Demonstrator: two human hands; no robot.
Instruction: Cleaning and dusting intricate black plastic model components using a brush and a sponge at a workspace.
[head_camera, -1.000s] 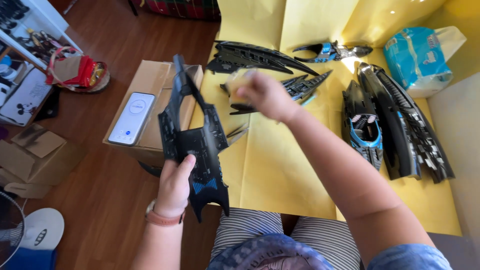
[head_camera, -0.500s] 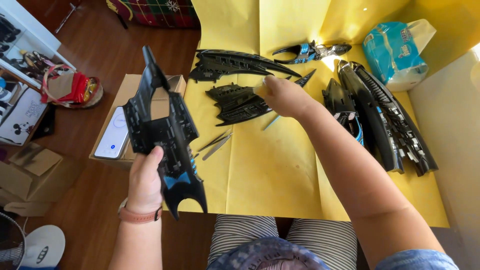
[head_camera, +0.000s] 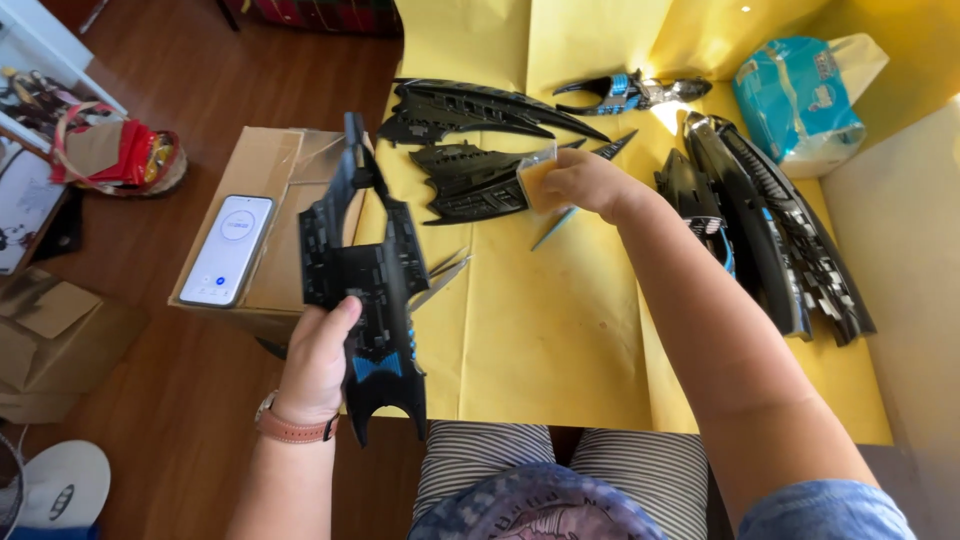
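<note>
1. Head camera looks down at a person sitting at a yellow table (head_camera: 560, 340).
2. The left hand (head_camera: 318, 365) is wrapped around a big black toy piece (head_camera: 365, 280) with a blue patch. It holds the piece up in the air, at the left edge of the table, over a cardboard box (head_camera: 275, 200).
3. A phone (head_camera: 227, 250) lies on top of that box.
4. The right hand (head_camera: 585, 185) reaches out over the table. Its fingers are pinched on a small clear bag (head_camera: 537, 178) with something tan inside.
5. The bag is just above a flat black wing piece (head_camera: 470, 185) lying on the table.
6. Another long black wing piece (head_camera: 480, 108) lies farther back.
7. A small blue and black piece (head_camera: 625, 92) sits near the far edge.
8. More long black pieces (head_camera: 770, 235) lie in a pile on the right side.
9. A blue pack of tissues (head_camera: 795, 100) stands in the far right corner.
</note>
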